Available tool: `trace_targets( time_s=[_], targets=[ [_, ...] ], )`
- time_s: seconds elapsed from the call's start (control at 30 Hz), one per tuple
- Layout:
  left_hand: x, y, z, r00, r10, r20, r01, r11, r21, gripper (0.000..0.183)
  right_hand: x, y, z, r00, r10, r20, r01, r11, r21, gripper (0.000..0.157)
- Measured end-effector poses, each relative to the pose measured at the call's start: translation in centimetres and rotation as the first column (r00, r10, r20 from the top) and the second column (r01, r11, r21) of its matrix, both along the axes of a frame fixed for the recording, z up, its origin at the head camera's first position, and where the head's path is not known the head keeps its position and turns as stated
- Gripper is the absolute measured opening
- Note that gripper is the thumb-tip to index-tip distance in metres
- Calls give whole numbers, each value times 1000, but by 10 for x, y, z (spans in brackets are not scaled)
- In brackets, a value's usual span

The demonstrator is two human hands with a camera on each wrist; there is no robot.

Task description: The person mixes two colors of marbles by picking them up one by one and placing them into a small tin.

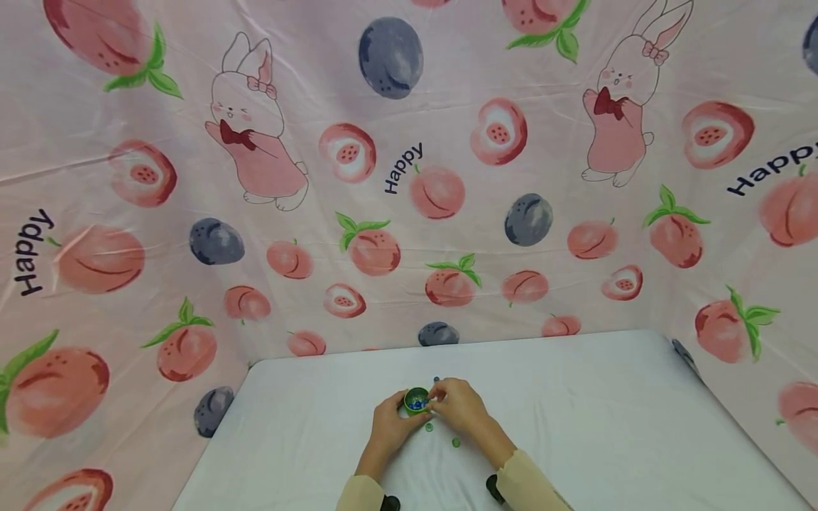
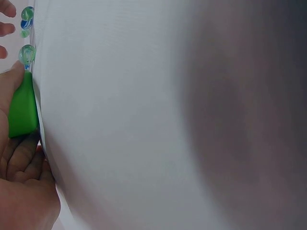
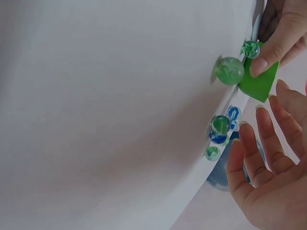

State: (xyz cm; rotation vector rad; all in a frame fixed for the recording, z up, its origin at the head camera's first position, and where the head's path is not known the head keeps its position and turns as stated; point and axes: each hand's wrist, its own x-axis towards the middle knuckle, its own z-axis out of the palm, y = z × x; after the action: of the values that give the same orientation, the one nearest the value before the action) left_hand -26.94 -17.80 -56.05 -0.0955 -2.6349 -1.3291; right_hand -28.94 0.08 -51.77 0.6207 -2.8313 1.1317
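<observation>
A small green cup (image 1: 416,402) with several blue marbles (image 1: 417,405) inside stands among loose marbles on the white table. My left hand (image 1: 391,427) holds the cup from its left side, with the thumb (image 3: 268,56) across the near wall. At the right of the rim is my right hand (image 1: 461,408), its fingertips right beside the opening. In the right wrist view, the right hand's fingers are loosely bent and spread, and no marble shows between them. One green marble (image 3: 229,71) lies close in front of the cup, and another green marble (image 3: 250,49) sits below the left thumb.
Farther off on the white table (image 1: 307,426) is a blue marble (image 1: 437,379); a green marble (image 1: 456,442) lies nearer the front. Several green and blue marbles (image 3: 220,124) cluster in the right wrist view. A fruit-and-rabbit printed curtain (image 1: 396,234) hangs behind and beside the table.
</observation>
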Motion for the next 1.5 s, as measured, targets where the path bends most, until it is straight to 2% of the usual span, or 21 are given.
trace_targets(
  time_s=[0.17,0.27,0.4,0.73,0.87,1.17,1.5],
  targets=[
    [1,0,1,1000,2,-14,-3,1000,-13,64,7,8,4,999,1,-36,-1,1000,1,9],
    [1,1,1,1000,7,8,-7,1000,-9,66,12,14,8,999,5,-52,-6,1000,-6,8],
    [1,1,1,999,12,35,-12,1000,4,66,19,20,14,999,2,-48,-2,1000,-4,9],
    [2,1,2,1000,13,29,-13,1000,7,65,34,33,20,1000,-4,-29,4,1000,25,14],
    [2,2,1,999,20,31,-20,1000,5,65,39,37,19,1000,2,-18,-1,1000,27,14],
    [0,3,1,998,39,57,-39,999,3,67,45,38,4,1000,13,26,-14,999,47,14],
    [0,4,0,998,33,44,-33,999,9,66,51,39,-5,998,5,69,-12,995,100,16]
  ],
)
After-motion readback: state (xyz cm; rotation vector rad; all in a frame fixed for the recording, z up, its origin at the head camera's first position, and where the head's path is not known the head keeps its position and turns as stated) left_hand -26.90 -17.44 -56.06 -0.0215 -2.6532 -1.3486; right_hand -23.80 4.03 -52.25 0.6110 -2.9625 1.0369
